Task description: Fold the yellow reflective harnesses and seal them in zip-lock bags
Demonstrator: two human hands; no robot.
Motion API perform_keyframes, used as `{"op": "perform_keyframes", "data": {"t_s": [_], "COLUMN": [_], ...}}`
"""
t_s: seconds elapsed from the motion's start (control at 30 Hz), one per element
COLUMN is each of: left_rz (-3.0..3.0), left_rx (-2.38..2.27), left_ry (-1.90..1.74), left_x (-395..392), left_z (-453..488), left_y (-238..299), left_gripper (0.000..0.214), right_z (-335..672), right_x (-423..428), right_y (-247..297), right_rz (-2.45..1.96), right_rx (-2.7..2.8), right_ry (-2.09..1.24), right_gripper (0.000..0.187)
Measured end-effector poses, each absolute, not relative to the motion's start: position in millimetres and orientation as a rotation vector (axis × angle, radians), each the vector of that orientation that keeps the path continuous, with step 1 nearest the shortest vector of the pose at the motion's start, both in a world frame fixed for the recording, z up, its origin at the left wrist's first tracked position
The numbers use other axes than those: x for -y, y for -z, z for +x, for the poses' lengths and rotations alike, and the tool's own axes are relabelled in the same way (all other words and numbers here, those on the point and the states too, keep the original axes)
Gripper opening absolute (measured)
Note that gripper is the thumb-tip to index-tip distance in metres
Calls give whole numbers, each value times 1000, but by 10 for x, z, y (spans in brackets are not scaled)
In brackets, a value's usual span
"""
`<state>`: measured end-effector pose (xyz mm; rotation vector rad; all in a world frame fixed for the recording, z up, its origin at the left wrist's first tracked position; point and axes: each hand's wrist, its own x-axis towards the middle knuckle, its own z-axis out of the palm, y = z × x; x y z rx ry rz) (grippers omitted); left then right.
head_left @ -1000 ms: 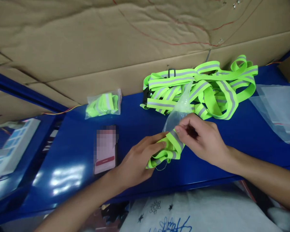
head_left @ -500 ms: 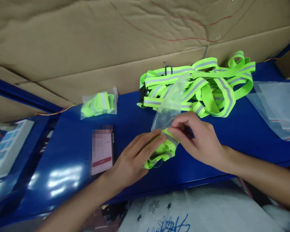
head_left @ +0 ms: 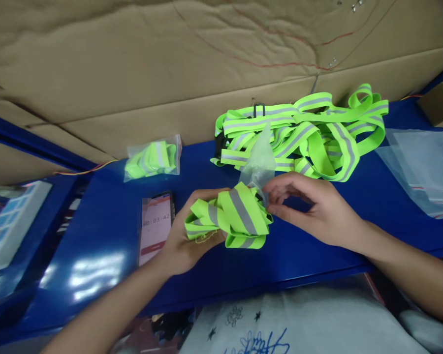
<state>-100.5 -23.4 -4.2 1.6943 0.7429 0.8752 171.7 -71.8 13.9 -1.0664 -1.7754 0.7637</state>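
My left hand (head_left: 186,246) grips a folded bundle of neon-green reflective strap (head_left: 232,216) just above the blue table (head_left: 107,255). The bundle's grey stripe faces up. My right hand (head_left: 313,209) pinches the lower edge of a small clear plastic bag (head_left: 260,160) at the bundle's right end; the bag stands up from the fingers. Behind both hands lies a loose pile of the same green straps (head_left: 310,132).
A filled bag of green strap (head_left: 153,158) lies at the back left. A phone (head_left: 155,226) with a lit screen rests by my left wrist. Flat clear bags (head_left: 424,167) are stacked at the right. Cardboard (head_left: 170,64) lines the back; a white device (head_left: 11,221) sits far left.
My left hand has turned and lifted the folded strap, so its broad face now shows. The right hand keeps the clear bag, which has shifted slightly at the bundle's end.
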Motion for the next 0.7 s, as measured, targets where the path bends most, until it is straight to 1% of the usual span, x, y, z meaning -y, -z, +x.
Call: {"op": "perform_keyframes", "data": {"t_s": [0.13,0.27,0.33,0.43,0.53,0.63,0.7], "left_rz": [1720,1754,1779,1828,1855,1773,1710], "left_rx": [-726,-612,-573,-565,-651,-771,-804], "left_ry": [-819,-804,-807,-782,-735,-730,-719], "left_x": [219,211,208,224,270,309,317], "left_z": [-969,-978,-993,-989,-944,-888,-862], "left_y": [-26,-33,-22,-13,-7,10,22], "left_gripper": [52,51,52,51,51,48,45], "right_z": [1673,1646,1647,1665,1679,1659,1629], "right_x": [707,694,690,699,726,763,786], "right_y": [-111,-101,-103,-110,-117,-110,-94], "right_rz": [-1061,-1028,-1024,-1064,-1088,-1026,-983], "right_rx": [1674,1594,1561,1543,1621,1761,1835], "right_ry": [-842,-1070,-1094,-922,-603,-348,-294], "right_gripper": [7,12,13,9,6,15,19]}}
